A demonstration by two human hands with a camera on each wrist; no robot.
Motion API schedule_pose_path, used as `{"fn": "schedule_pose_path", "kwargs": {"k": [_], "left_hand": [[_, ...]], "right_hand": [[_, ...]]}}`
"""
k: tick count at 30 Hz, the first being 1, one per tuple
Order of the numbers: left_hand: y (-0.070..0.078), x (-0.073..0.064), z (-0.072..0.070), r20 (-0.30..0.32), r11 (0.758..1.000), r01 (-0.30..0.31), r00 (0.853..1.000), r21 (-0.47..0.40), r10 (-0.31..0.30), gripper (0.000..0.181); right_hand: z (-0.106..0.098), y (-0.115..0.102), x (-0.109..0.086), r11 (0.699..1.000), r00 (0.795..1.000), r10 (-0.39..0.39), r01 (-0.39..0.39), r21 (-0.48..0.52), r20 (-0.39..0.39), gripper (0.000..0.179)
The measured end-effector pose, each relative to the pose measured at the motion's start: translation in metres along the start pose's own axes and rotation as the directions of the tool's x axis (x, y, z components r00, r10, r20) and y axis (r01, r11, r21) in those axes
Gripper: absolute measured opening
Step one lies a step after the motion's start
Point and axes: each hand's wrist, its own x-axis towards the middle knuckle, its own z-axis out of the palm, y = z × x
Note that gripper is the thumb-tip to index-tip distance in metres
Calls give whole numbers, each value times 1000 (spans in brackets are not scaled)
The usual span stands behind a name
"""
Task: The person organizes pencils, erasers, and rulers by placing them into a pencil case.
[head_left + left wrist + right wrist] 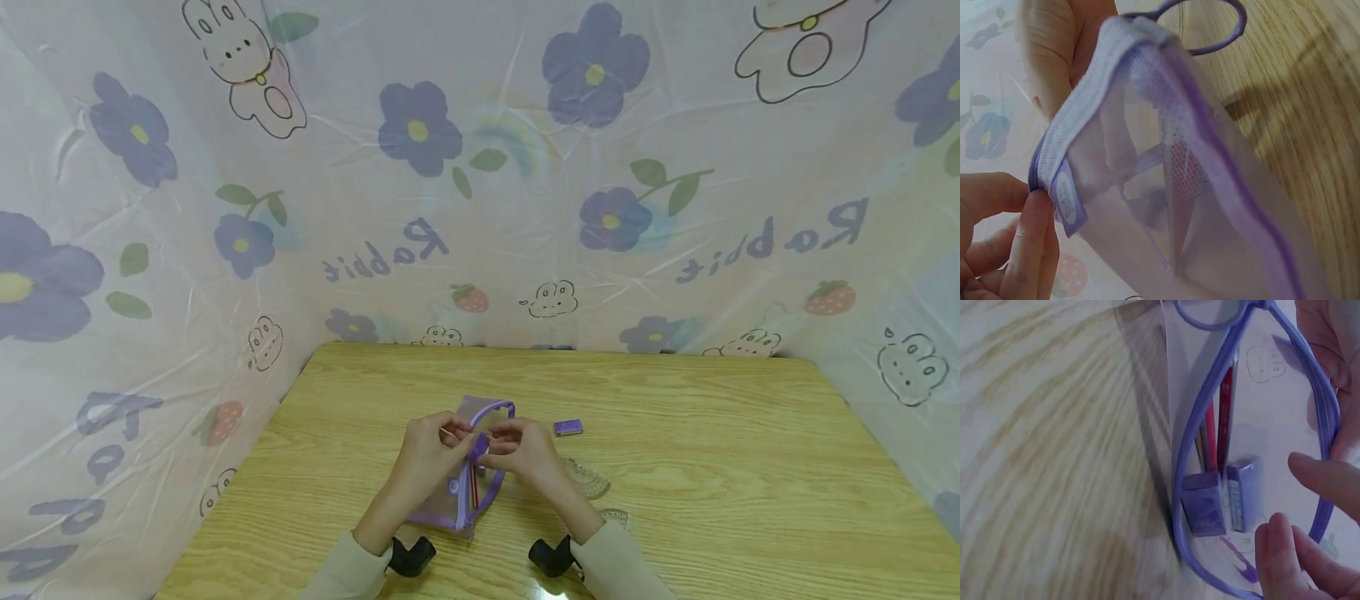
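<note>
A see-through mesh pencil case [438, 504] with purple zip edging lies on the table, its mouth spread wide. At its rim my left hand [431, 454] pinches the edge between thumb and fingers, close to a small purple tag [1067, 201]. My right hand [528, 454] is over the mouth, thumb and fingertips apart with nothing visible between them in the right wrist view. Inside the case are red pencils [1225, 419], a purple block [1204, 505] and a second wrapped purple block [1244, 494]. A small purple piece [480, 447] shows between the hands, its kind unclear.
Right of the case a small purple box [567, 427] lies on the wood-grain table [712, 467]. A clear protractor [587, 480] and another clear ruler-like piece [617, 518] lie near my right forearm. A patterned cloth [510, 192] hangs behind the table.
</note>
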Motion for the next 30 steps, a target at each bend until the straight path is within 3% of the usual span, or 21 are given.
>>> {"fn": "schedule_pose_path", "kwargs": {"k": [11,30], "left_hand": [[-1,0,0,-2,1000,-12,1000,-11,12,5],[-3,1,2,-18,1000,-4,1000,-11,4,5]], "right_hand": [[-5,3,-1,1000,1000,-25,25,-3,-20,46],[-18,1,-3,999,995,15,-20,-51,-97,42]]}}
